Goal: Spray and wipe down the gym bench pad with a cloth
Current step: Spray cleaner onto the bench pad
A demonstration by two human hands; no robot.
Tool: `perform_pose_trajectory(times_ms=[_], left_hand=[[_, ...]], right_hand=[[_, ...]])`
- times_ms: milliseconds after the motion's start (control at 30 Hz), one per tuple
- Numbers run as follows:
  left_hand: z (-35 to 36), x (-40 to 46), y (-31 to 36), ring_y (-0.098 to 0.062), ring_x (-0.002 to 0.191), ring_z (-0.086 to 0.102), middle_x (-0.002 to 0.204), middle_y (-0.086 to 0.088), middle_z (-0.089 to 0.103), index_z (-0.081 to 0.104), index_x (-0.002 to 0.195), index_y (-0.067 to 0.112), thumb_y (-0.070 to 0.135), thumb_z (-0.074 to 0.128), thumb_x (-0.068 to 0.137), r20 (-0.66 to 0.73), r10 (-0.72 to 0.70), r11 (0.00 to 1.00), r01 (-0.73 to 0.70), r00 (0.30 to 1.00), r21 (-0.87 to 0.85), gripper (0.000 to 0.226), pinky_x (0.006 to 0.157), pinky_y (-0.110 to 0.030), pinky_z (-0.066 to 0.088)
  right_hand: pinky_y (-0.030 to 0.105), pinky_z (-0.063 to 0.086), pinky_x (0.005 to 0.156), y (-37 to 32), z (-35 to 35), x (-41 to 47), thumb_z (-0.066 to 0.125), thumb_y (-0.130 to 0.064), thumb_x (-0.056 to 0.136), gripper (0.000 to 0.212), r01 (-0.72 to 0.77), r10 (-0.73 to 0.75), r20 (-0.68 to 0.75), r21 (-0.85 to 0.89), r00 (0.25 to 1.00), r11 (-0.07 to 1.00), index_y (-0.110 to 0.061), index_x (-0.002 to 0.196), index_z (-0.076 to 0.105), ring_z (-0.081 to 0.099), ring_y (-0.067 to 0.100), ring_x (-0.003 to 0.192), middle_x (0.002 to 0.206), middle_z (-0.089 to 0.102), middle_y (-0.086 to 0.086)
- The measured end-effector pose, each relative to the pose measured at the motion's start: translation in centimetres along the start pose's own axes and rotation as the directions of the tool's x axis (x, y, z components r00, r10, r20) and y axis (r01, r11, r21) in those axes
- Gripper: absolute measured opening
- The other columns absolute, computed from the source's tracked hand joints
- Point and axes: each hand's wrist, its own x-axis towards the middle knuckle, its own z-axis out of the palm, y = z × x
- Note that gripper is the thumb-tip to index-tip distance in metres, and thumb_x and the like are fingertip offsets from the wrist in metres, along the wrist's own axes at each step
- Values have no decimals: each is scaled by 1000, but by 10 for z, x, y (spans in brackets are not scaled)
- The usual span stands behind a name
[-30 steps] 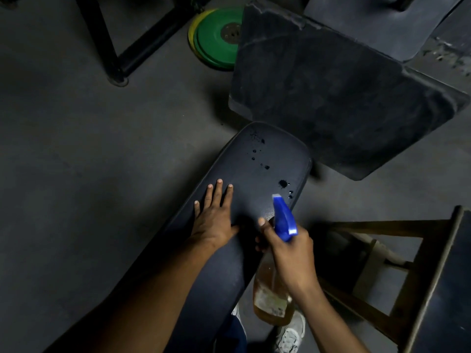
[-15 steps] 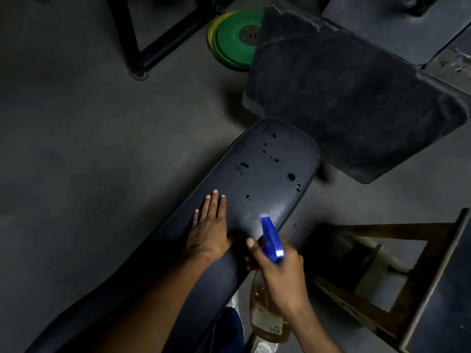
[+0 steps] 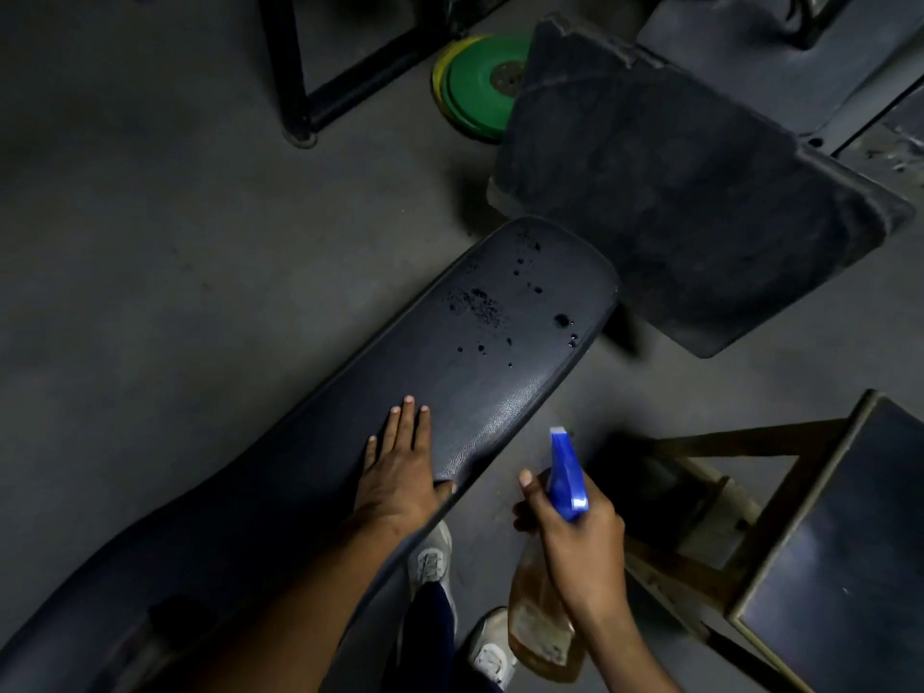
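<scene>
Right hand [image 3: 575,537] grips spray bottle [image 3: 542,627] by neck, fingers curled round it; blue nozzle [image 3: 566,475] points up-frame, just off bench pad's right edge. Left hand [image 3: 400,472] lies flat on bench pad [image 3: 490,382], fingers straight and together, thumb at pad edge. Beyond fingertips, droplets [image 3: 480,305] scattered over pad's far end. Past that: square dark pad [image 3: 690,202], green weight plates [image 3: 475,82].

A long dark bench pad [image 3: 410,417] is seen stretching from near left to far right, its far end dotted with dark droplets [image 3: 505,302]. An amber-filled spray bottle [image 3: 542,627] with a blue head [image 3: 565,472] is held upright just right of the pad's edge.
</scene>
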Motion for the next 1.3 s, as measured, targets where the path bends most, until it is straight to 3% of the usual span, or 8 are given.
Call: perform_pose_trajectory(times_ms=[233, 433, 600, 800, 900, 1033, 1167, 1300], left_hand=[[10, -32, -10, -18, 152, -14, 164, 1, -23, -9, 157, 20, 57, 65, 82, 11, -81, 997, 81, 997, -7, 111, 123, -46, 4], [18, -55, -38, -22, 151, -16, 163, 2, -23, -12, 156, 26, 57, 68, 78, 7, -209, 978, 209, 978, -8, 116, 122, -53, 7], [21, -59, -51, -21, 151, -18, 163, 6, -25, -17, 154, 33, 52, 73, 76, 42, -188, 982, 189, 981, -5, 120, 119, -56, 13], [24, -62, -56, -20, 151, -19, 162, 5, -26, -15, 155, 30, 55, 69, 78, 10, -144, 989, 144, 990, -18, 117, 119, -54, 8], [27, -71, -63, -20, 151, -19, 163, 2, -26, -16, 155, 26, 52, 67, 82, -12, -102, 995, 102, 995, -1, 114, 121, -51, 8], [26, -84, -76, -18, 151, -18, 162, 3, -27, -15, 155, 23, 51, 66, 84, -1, -65, 998, 65, 998, 16, 112, 123, -47, 11], [21, -90, -87, -17, 151, -17, 162, 4, -26, -13, 156, 23, 54, 63, 85, 36, -64, 998, 64, 997, 6, 108, 123, -47, 7], [16, -91, -94, -18, 152, -14, 164, 2, -22, -9, 157, 20, 55, 62, 85, 43, -55, 998, 55, 998, 12, 106, 123, -45, 4]], right_hand=[[44, 62, 69, 13, -5, -26, 81, -23, 91, 25, 41, -36, 151, -32, 988, 999, -14, 76, 63, 76, 21, 62, 67, 73, 8], [43, 63, 69, 21, 7, -43, 80, -35, 90, 30, 126, -78, 295, -147, 952, 981, -16, 78, 61, 75, 17, 63, 70, 72, 7], [47, 60, 73, 23, 24, -50, 77, -38, 89, 27, 194, -115, 371, -185, 922, 963, -21, 77, 59, 74, 16, 62, 69, 74, 1], [41, 62, 68, 25, 44, -54, 80, -26, 92, 23, 178, -136, 301, -116, 944, 977, -22, 78, 62, 75, 17, 62, 70, 73, 3], [34, 59, 66, 26, 49, -53, 81, -23, 92, 25, 101, -87, 184, -70, 979, 992, -18, 76, 62, 76, 18, 62, 67, 74, 5], [41, 59, 73, 26, 45, -53, 80, -27, 93, 25, 3, -2, 70, -15, 998, 1000, -13, 79, 65, 77, 23, 63, 67, 77, 6], [44, 62, 73, 28, 47, -70, 81, -23, 92, 23, -22, 23, 78, -12, 997, 1000, -12, 79, 65, 78, 23, 63, 66, 76, 2], [42, 62, 69, 35, 55, -92, 81, -23, 92, 22, 23, -4, 188, -104, 982, 994, -12, 80, 66, 77, 19, 61, 69, 76, 6]])
